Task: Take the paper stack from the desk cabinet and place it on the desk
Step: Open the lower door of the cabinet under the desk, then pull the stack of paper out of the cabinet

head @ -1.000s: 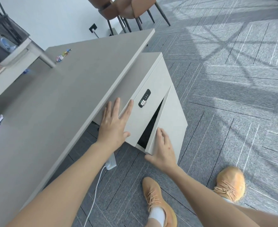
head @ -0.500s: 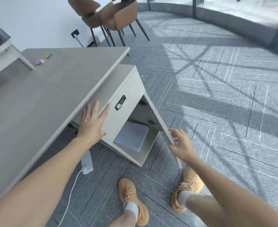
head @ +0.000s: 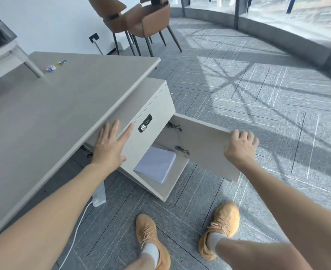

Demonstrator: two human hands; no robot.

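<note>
My right hand (head: pixel 239 146) grips the open cabinet door (head: pixel 205 145) by its edge; my left hand (head: pixel 110 147) lies flat, fingers spread, on the cabinet (head: pixel 153 106) front above the paper stack (head: pixel 156 164).

1. A white paper stack (head: pixel 155 164) lies flat on the floor of the open lower compartment of the desk cabinet (head: pixel 151 106).
2. The grey cabinet sits under the right edge of the grey desk (head: pixel 53 114), door swung wide to the right.
</note>
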